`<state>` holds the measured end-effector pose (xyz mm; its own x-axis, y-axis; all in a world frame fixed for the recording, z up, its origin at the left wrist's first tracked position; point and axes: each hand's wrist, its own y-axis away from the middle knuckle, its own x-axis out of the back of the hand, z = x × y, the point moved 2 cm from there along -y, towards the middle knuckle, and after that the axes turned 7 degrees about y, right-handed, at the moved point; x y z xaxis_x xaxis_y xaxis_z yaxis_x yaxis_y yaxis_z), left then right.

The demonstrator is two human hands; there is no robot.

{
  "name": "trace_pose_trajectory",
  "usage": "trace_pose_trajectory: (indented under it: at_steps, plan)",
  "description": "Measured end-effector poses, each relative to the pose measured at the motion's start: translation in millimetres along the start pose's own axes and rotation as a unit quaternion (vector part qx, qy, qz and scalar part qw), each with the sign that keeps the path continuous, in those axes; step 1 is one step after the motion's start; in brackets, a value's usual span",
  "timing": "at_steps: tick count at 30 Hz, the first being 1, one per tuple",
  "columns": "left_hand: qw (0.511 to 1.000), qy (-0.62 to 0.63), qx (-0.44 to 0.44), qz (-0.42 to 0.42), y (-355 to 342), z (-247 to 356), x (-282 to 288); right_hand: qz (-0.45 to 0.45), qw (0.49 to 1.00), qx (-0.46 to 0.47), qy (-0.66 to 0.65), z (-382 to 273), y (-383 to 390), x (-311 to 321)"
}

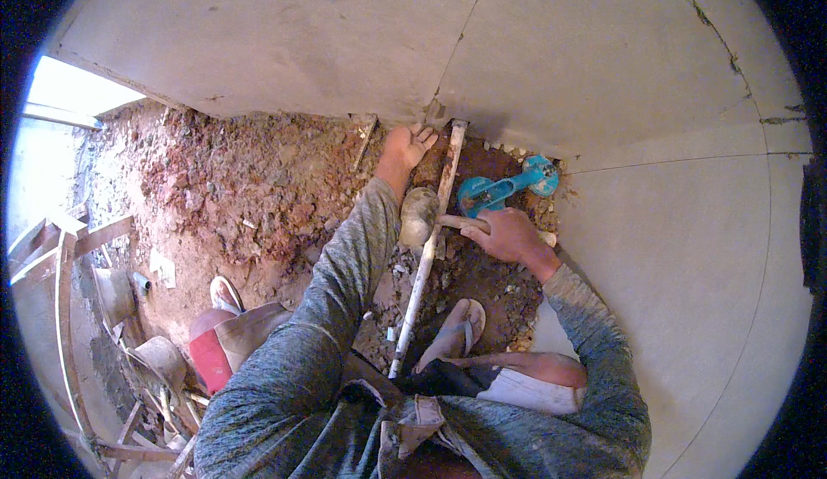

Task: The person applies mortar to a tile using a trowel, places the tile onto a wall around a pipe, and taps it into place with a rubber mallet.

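My right hand (508, 239) is closed round the wooden handle of a mallet (419, 216). The mallet's dusty, rounded head lies against the left side of a long white bar (422, 276). Stained with dirt, the bar runs from near my feet up to the bottom edge of a large grey panel (345, 57). Just left of the bar's far end, my left hand (408, 146) is open, fingers stretched toward the panel's lower edge. Beyond my right hand, a blue double suction-cup lifter (508, 189) rests on the soil.
Rough reddish soil (224, 186) and small stones cover the ground. Smooth grey panels (680, 289) stand along the right side. Buckets (158, 360) and a wooden frame (65, 307) crowd the lower left. My sandalled foot (452, 332) is beside the bar.
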<state>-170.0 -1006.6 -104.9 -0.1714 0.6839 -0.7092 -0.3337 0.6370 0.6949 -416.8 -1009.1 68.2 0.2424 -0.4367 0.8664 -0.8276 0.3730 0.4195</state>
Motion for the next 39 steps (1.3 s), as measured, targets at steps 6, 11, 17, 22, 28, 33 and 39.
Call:
trace_pose_trajectory:
  at_steps: [6,11,17,22,28,33,39]
  plan:
    - [0.993,0.092,0.068,-0.009,-14.8,16.4,13.9,-0.013,0.999,0.001,-0.03,-3.6,3.9,1.3]
    - [0.993,0.101,0.065,-0.015,-0.4,15.4,0.1,-0.061,0.997,-0.022,-0.035,-8.4,13.0,2.3]
    - [0.986,0.122,0.084,-0.08,17.8,24.1,-14.7,-0.023,0.999,-0.003,-0.03,-4.9,14.6,-9.3]
    - [0.977,0.161,0.106,-0.091,33.5,27.7,-29.5,-0.035,0.999,-0.014,-0.017,-0.3,11.6,-12.7]
    - [0.976,0.005,0.048,-0.213,48.5,54.1,-33.4,-0.028,0.999,0.007,-0.024,-6.3,6.8,-11.5]
    - [0.956,-0.114,-0.038,-0.269,123.5,40.2,-82.6,-0.045,0.999,0.017,-0.021,-12.4,15.8,1.3]
    - [0.924,-0.148,-0.086,-0.343,170.6,41.1,-110.8,-0.05,0.998,0.028,-0.006,-11.8,15.0,0.6]
